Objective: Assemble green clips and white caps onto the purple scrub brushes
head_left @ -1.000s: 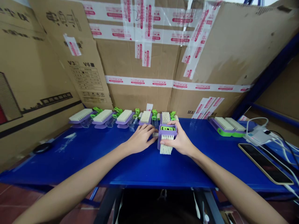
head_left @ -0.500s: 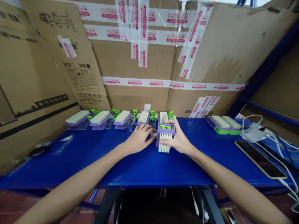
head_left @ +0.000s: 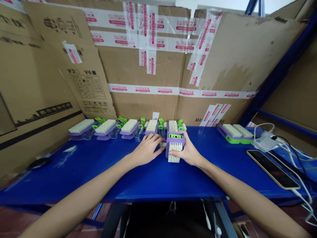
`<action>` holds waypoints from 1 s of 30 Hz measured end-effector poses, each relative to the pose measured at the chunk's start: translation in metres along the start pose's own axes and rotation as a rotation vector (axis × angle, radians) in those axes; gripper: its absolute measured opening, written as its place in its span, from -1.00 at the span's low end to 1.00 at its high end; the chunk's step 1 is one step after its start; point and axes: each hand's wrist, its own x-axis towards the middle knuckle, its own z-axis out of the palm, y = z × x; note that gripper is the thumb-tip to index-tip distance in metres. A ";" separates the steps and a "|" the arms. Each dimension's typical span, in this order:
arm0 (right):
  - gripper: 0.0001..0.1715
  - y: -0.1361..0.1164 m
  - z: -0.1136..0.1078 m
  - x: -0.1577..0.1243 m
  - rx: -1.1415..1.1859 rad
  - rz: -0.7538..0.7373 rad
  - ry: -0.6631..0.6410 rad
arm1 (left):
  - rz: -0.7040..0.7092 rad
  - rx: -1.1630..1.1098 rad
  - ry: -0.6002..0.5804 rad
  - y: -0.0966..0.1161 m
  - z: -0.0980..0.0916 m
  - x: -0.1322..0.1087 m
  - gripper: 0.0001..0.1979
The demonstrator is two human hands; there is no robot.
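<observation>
My right hand (head_left: 189, 150) is wrapped round a purple scrub brush (head_left: 175, 152) with white bristles and a green inset at its top end. The brush is held above the blue table, bristles facing me. At its left side, a small whitish cylindrical piece (head_left: 162, 144) sits between the thumb and forefinger of my left hand (head_left: 146, 150). Whether that piece is joined to the brush I cannot tell. Just behind my hands stand another purple brush (head_left: 173, 126) and one more brush (head_left: 151, 126), with green clips (head_left: 161, 123) and clear plastic parts beside them.
More purple brushes (head_left: 106, 127) line the back of the blue table (head_left: 123, 183) to the left. A green-and-purple pair of brushes (head_left: 232, 133), a phone (head_left: 273, 169) and white cables lie right. A black round object (head_left: 39, 163) is far left. Taped cardboard (head_left: 143, 105) walls the back.
The camera view has tipped up slightly, so the scene sits a little lower. Both hands keep nearly the same hold and place.
</observation>
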 end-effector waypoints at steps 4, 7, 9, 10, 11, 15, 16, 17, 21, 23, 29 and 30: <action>0.14 0.007 -0.002 0.000 -0.033 -0.011 -0.012 | 0.014 0.001 -0.004 0.000 -0.001 -0.001 -0.68; 0.27 0.009 -0.002 0.000 -0.020 -0.021 -0.040 | 0.032 -0.006 -0.031 -0.002 0.001 -0.001 -0.69; 0.32 0.007 -0.002 0.000 0.000 -0.022 -0.064 | 0.033 -0.003 -0.047 -0.003 0.001 -0.001 -0.70; 0.32 0.006 -0.002 0.000 0.005 -0.019 -0.075 | 0.030 -0.001 -0.054 -0.003 0.001 -0.001 -0.70; 0.33 0.004 -0.003 0.000 0.003 -0.016 -0.085 | 0.028 -0.002 -0.060 -0.004 0.001 0.000 -0.71; 0.36 0.002 -0.010 0.003 -0.035 -0.007 -0.124 | 0.038 -0.044 -0.072 -0.007 0.002 -0.001 -0.79; 0.34 0.001 -0.012 0.004 -0.042 0.000 -0.128 | 0.041 -0.057 -0.069 -0.008 0.002 -0.002 -0.81; 0.33 0.001 -0.015 0.005 -0.044 0.005 -0.127 | 0.042 -0.066 -0.067 -0.009 0.002 -0.002 -0.82; 0.33 0.001 -0.025 0.010 -0.034 0.015 -0.109 | 0.014 -0.069 -0.071 -0.010 0.002 -0.003 -0.86; 0.40 0.000 -0.031 0.013 -0.036 0.030 -0.114 | 0.000 -0.075 -0.082 -0.009 0.000 -0.003 -0.83; 0.42 0.003 -0.052 0.016 -0.088 0.057 -0.057 | -0.001 -0.058 -0.111 -0.005 -0.006 -0.003 -0.66; 0.41 0.004 -0.055 0.016 -0.089 0.061 -0.056 | 0.006 -0.050 -0.117 -0.005 -0.007 -0.003 -0.65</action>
